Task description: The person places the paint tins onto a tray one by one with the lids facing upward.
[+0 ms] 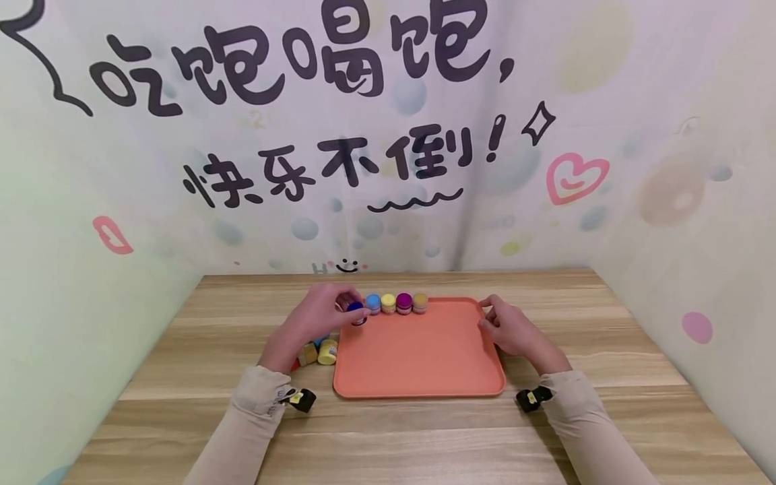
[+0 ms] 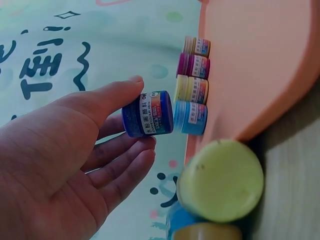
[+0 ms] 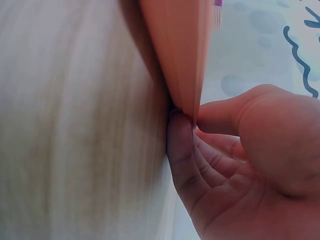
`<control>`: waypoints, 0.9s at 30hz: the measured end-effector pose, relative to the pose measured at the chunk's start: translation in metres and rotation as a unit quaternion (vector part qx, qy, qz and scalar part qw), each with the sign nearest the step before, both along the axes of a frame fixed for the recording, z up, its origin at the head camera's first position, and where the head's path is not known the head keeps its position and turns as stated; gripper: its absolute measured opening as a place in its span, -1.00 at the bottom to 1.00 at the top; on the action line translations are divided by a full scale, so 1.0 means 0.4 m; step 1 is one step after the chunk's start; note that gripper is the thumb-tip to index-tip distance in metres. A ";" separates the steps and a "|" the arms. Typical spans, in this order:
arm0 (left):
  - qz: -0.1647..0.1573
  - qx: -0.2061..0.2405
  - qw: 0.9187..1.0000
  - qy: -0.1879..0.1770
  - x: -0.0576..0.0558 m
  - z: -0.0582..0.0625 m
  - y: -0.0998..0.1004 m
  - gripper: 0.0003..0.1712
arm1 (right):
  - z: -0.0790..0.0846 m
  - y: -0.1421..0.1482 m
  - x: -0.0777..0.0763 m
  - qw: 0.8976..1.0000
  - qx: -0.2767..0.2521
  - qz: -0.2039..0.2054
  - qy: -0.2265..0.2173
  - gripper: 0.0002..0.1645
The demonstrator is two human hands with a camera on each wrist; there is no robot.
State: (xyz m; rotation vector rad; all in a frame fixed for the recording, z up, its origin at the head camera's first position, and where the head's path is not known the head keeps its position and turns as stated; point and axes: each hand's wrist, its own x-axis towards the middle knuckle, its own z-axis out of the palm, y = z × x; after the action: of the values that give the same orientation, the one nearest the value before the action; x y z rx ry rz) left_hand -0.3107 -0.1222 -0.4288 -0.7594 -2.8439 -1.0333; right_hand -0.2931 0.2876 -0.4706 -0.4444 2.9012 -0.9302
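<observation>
My left hand (image 1: 315,315) holds a dark blue paint jar (image 2: 147,114) between thumb and fingers, over the far left corner of the orange tray (image 1: 424,357). Right of that jar, a row along the tray's far edge has a light blue jar (image 1: 372,304), a pale yellow jar (image 1: 388,304), a purple jar (image 1: 404,304) and an ochre jar (image 1: 419,304). At the tray's right side my right hand (image 1: 512,330) pinches the rim near the far corner. In the right wrist view the thumb and a finger sit on either side of the tray edge (image 3: 180,60).
Left of the tray, partly behind my left wrist, lie more jars: a yellow one (image 1: 327,352), an ochre one (image 1: 308,353), and bits of blue and red. A printed wall hanging (image 1: 388,236) stands behind the wooden table (image 1: 424,438).
</observation>
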 end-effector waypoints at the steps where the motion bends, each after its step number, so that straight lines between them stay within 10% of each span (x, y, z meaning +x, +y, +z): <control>1: -0.001 0.002 1.000 0.001 0.000 0.001 0.003 -0.77 | 0.000 0.000 0.000 1.000 0.000 0.001 0.001 -0.53; 27: -0.021 0.003 0.999 0.026 -0.029 0.024 0.097 -0.72 | 0.001 -0.001 0.003 1.000 -0.004 -0.004 0.000 -0.53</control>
State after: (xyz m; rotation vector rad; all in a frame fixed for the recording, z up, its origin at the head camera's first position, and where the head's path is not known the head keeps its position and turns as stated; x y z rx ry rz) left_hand -0.3222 -0.0834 -0.4192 -0.8357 -2.7904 -1.0116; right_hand -0.2919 0.2872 -0.4702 -0.4344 2.9022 -0.9438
